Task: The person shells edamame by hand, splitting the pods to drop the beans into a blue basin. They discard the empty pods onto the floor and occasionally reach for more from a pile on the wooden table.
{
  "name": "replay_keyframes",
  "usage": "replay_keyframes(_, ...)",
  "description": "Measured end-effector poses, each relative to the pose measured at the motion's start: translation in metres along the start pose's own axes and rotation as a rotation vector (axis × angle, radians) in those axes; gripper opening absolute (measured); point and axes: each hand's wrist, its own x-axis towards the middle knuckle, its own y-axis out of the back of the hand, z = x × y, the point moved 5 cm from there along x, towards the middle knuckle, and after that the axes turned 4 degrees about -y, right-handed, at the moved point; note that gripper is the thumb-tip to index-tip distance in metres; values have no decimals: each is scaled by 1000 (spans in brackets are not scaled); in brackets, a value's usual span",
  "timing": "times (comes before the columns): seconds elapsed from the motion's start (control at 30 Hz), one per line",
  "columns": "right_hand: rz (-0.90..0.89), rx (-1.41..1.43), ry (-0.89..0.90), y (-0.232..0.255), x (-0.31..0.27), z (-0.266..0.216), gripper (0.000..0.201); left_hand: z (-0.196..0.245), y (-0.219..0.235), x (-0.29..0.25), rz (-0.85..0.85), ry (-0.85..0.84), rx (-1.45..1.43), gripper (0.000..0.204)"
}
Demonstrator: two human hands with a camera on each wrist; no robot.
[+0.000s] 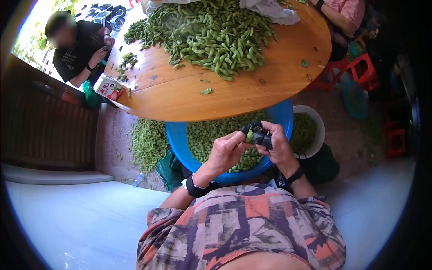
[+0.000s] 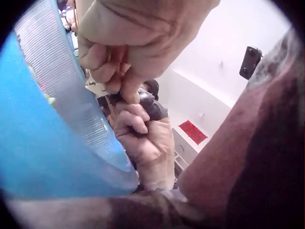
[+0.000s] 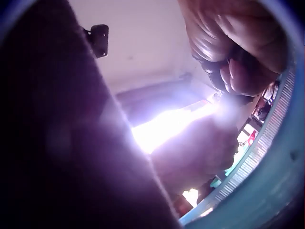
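Above a blue basin (image 1: 173, 146) of green pods (image 1: 202, 135), both hands meet. A green pod (image 1: 249, 134) is pinched between the fingertips of the left hand (image 1: 227, 152) and the right hand (image 1: 278, 146), whose fingers carry black coverings (image 1: 263, 138). In the left wrist view the left hand (image 2: 147, 38) is curled above the right hand (image 2: 145, 138), fingertips close together. The right wrist view has the right hand (image 3: 238, 45) curled at the top and the left hand (image 3: 200, 148) dark beneath glare; the pod cannot be made out there.
A wooden table (image 1: 157, 92) with a large heap of pods (image 1: 211, 33) stands beyond the basin. Right of the basin is a white bucket (image 1: 318, 123); to its left, pods (image 1: 146, 141) lie on the floor. A person (image 1: 78, 49) is at the table's left, another (image 1: 344, 20) at its right.
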Motion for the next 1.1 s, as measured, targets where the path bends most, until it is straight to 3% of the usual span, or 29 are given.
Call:
replay_keyframes(0.07,-5,18,-25,-2,3,1,15,7,1,-3,89,-198,134,16)
replay_keyframes(0.27,-15,122,11,-6,7,10,14,4,3,-5,159,-140,60,11)
replay_keyframes(0.37,210,-415,81,-9,-1,1,13,-24,-6,-11,-58,323,-381,23)
replay_keyframes(0.4,222,-413,70,-9,-1,4,13,-29,-11,-14,-98,444,-554,24)
replay_keyframes(0.5,241,-649,292,-11,1,2,15,-31,-14,-15,-130,504,-599,23)
replay_keyframes(0.53,242,-649,286,-10,1,3,15,-33,-16,-14,-106,550,-613,23)
replay_keyframes(0.6,281,-807,333,-12,2,0,15,-28,-14,-10,-96,563,-689,25)
replay_keyframes(0.73,253,-677,351,-8,6,1,17,-25,-18,-11,-26,580,-897,27)
replay_keyframes(0.8,256,-514,182,-7,4,-2,18,-26,-17,-12,-36,590,-890,27)
replay_keyframes(0.97,257,-765,309,-12,1,-6,17,-43,-15,-18,-114,551,-889,24)
replay_keyframes(1.03,257,-764,481,-11,2,-6,17,-43,-10,-17,-151,267,-387,27)
replay_keyframes(1.07,257,-764,481,-11,0,-10,17,-43,-12,-20,-150,268,-387,27)
replay_keyframes(1.1,265,-634,408,-6,-5,-16,17,-38,-14,-21,-101,380,-700,27)
